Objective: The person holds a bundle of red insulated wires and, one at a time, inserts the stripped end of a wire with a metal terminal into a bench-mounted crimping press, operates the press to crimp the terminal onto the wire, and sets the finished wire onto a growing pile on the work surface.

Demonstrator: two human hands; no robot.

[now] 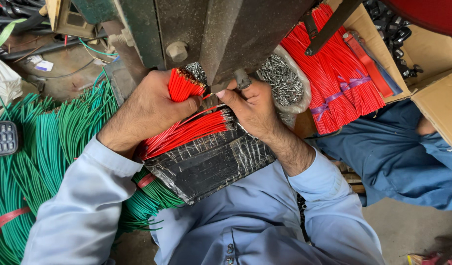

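A dark metal machine body point(235, 29) with a hex bolt point(177, 50) fills the top of the view and hides what lies above the person's two hands. Heaps of green wires point(44, 147), one bound with a red band, crowd the left; a dark keypad device point(2, 139) lies at the left edge. To the right sit a clear bag of small metal terminals point(285, 81), tied red wire bundles point(339, 78) with purple ties, and an open brown cardboard box point(439, 93) holding dark parts. The left hand point(147, 110) is closed in a fist round a bunch of short red wires point(182, 84), cut ends pointing up and right toward the machine. The right hand point(253, 105) pinches a single red wire point(207, 95) between thumb and forefinger, its tip at the machine's lower edge. More finished red wires point(186, 131) lie on a black tape-wrapped tray point(211, 164) on the lap, their long axis running from lower left to upper right, metal-tipped ends to the right
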